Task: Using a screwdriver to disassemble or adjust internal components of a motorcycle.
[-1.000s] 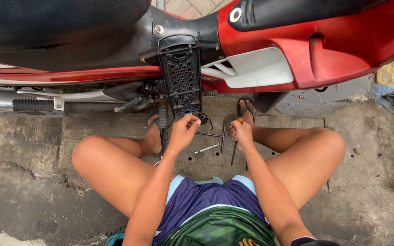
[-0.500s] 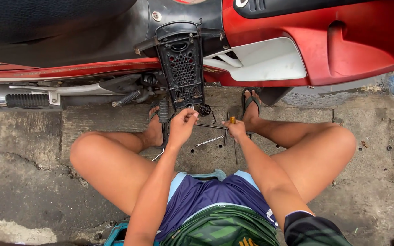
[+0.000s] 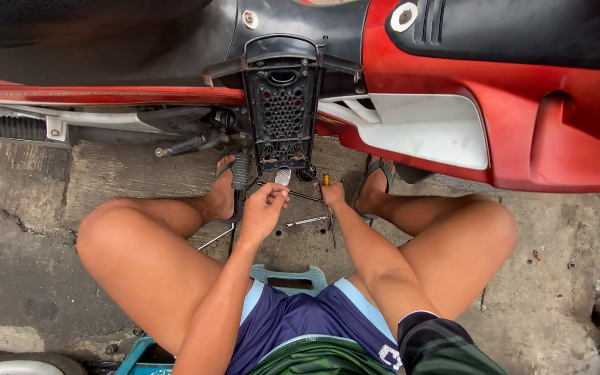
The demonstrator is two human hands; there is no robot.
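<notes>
A red and black motorbike (image 3: 453, 83) spans the top edge above the cracked concrete floor (image 3: 50, 229). A ribbed footpeg (image 3: 5, 126) juts at the left edge. A small teal stool (image 3: 289, 278) sits low centre.

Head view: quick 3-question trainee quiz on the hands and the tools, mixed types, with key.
1. True or false: the left hand rests flat on the concrete ground.
2. Multiple choice: the slim silver metal wrench lies A) between the two hands, B) on the red motorbike body panel, C) in the teal plastic stool.
3. Fill in: the right hand holds a tool with a ___ handle tip.

Key
1. False: it is raised and curled, just below the black perforated plastic motorbike cover.
2. A.
3. Yellow.
</notes>
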